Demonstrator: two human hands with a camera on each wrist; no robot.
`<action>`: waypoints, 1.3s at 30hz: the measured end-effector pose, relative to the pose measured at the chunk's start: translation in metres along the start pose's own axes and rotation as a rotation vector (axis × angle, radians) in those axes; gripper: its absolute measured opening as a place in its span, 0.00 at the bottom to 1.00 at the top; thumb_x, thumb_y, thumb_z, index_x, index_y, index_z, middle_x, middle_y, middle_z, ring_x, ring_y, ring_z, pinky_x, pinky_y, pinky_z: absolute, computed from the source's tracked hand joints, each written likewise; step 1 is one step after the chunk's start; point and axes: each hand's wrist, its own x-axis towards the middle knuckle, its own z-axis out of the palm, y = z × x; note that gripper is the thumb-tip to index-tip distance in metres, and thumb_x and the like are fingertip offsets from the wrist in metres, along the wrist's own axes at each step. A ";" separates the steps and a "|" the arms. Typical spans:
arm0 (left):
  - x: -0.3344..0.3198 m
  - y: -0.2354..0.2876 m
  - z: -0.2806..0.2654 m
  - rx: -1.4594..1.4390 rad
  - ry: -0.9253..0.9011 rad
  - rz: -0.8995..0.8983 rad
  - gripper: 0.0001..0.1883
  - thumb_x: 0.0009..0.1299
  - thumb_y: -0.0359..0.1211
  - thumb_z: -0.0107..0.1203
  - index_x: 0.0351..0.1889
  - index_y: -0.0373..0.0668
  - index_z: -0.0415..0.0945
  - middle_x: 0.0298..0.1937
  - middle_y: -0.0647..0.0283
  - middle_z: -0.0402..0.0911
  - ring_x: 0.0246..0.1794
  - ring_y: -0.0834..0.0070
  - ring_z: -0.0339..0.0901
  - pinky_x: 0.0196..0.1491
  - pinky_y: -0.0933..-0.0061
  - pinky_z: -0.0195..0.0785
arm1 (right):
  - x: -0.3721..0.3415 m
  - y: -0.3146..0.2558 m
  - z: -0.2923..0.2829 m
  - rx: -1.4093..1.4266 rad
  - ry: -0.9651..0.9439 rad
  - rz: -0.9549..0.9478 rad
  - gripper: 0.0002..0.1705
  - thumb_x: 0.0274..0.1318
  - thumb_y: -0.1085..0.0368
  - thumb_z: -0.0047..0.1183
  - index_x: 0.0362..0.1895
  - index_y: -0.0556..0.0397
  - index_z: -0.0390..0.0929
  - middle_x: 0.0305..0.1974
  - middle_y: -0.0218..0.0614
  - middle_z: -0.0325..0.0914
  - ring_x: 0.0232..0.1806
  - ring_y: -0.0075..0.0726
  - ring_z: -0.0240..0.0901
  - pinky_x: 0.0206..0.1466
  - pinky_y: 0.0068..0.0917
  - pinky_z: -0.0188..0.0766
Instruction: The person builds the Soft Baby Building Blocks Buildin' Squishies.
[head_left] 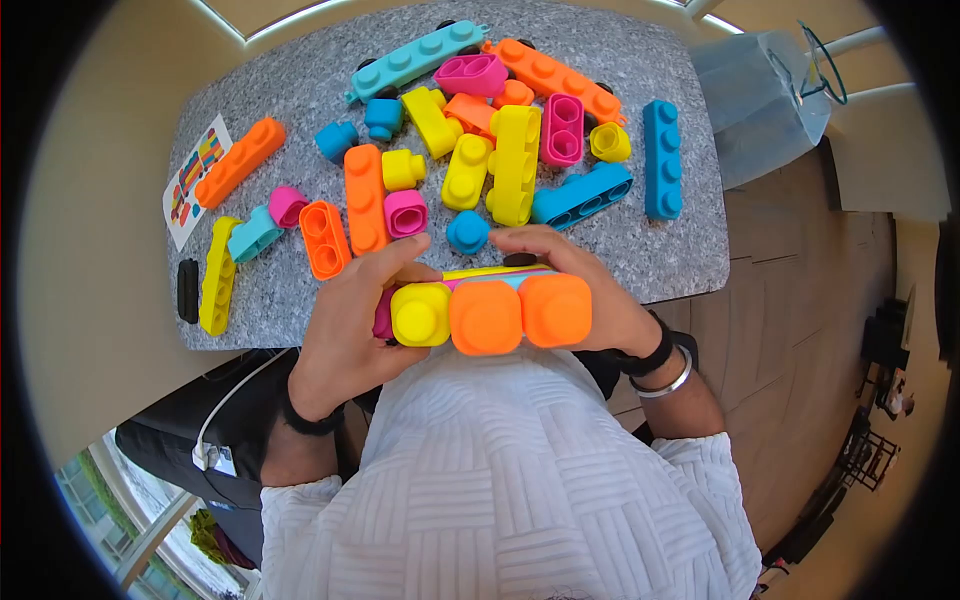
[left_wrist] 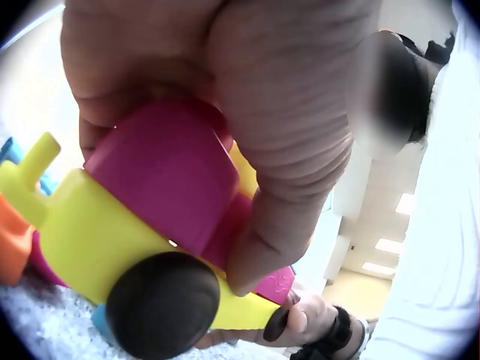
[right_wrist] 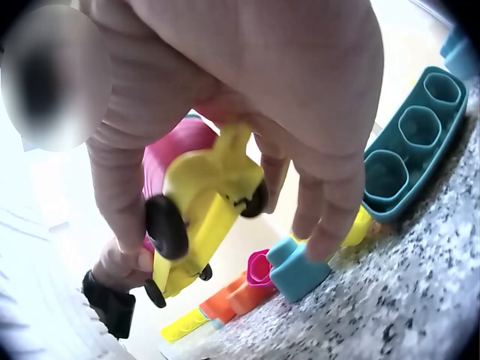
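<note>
A toy block vehicle is held between my two hands in front of the white shirt. Its yellow wheeled base [left_wrist: 105, 240] has black wheels [left_wrist: 163, 304] and carries pink blocks [left_wrist: 165, 172]. In the head view a yellow block [head_left: 420, 315] and two orange blocks [head_left: 486, 317] stand in a row on top. My left hand [head_left: 350, 320] grips the pink and yellow end, thumb on the near side. My right hand [head_left: 590, 290] holds the other end, its thumb by a wheel in the right wrist view and its fingers on the far side. A blue block [head_left: 468, 232] lies just beyond the hands.
Loose blocks in several colours cover the speckled table [head_left: 690, 255]. A teal wheeled base [head_left: 420, 60] and an orange wheeled base [head_left: 555, 78] lie at the back. A printed picture sheet [head_left: 185, 205] lies at left under an orange block [head_left: 241, 162]. A translucent bag [head_left: 750, 100] hangs at right.
</note>
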 end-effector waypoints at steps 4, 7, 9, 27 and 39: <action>0.013 0.010 -0.002 0.134 -0.054 0.131 0.51 0.55 0.30 0.87 0.77 0.45 0.69 0.61 0.51 0.89 0.61 0.56 0.88 0.67 0.56 0.79 | -0.003 -0.001 -0.008 0.092 -0.016 -0.070 0.43 0.49 0.62 0.82 0.69 0.52 0.78 0.63 0.45 0.82 0.65 0.52 0.81 0.72 0.46 0.75; 0.023 0.015 0.004 0.083 0.153 0.212 0.50 0.57 0.32 0.87 0.76 0.45 0.69 0.71 0.46 0.83 0.71 0.51 0.82 0.74 0.51 0.72 | -0.015 0.000 -0.032 0.032 0.091 -0.077 0.40 0.49 0.62 0.83 0.67 0.51 0.79 0.62 0.44 0.82 0.65 0.49 0.81 0.71 0.43 0.75; 0.023 0.015 0.002 0.054 0.205 0.226 0.49 0.58 0.32 0.86 0.77 0.45 0.69 0.75 0.45 0.79 0.74 0.49 0.79 0.76 0.49 0.69 | -0.020 -0.007 -0.056 -0.001 0.279 -0.108 0.39 0.47 0.64 0.84 0.64 0.52 0.82 0.62 0.45 0.82 0.65 0.48 0.80 0.70 0.43 0.75; -0.009 -0.003 -0.008 0.139 0.196 0.149 0.42 0.64 0.30 0.80 0.75 0.42 0.70 0.72 0.43 0.80 0.71 0.48 0.79 0.64 0.55 0.79 | -0.062 0.099 -0.191 0.049 1.018 0.339 0.37 0.62 0.74 0.75 0.73 0.58 0.72 0.64 0.34 0.82 0.63 0.33 0.80 0.66 0.35 0.76; -0.002 -0.008 -0.004 0.077 0.272 0.232 0.45 0.65 0.26 0.79 0.79 0.46 0.66 0.76 0.44 0.72 0.61 0.56 0.86 0.56 0.60 0.83 | -0.036 0.084 -0.209 -0.261 1.112 0.233 0.32 0.63 0.63 0.78 0.66 0.59 0.78 0.56 0.33 0.81 0.55 0.26 0.78 0.60 0.27 0.78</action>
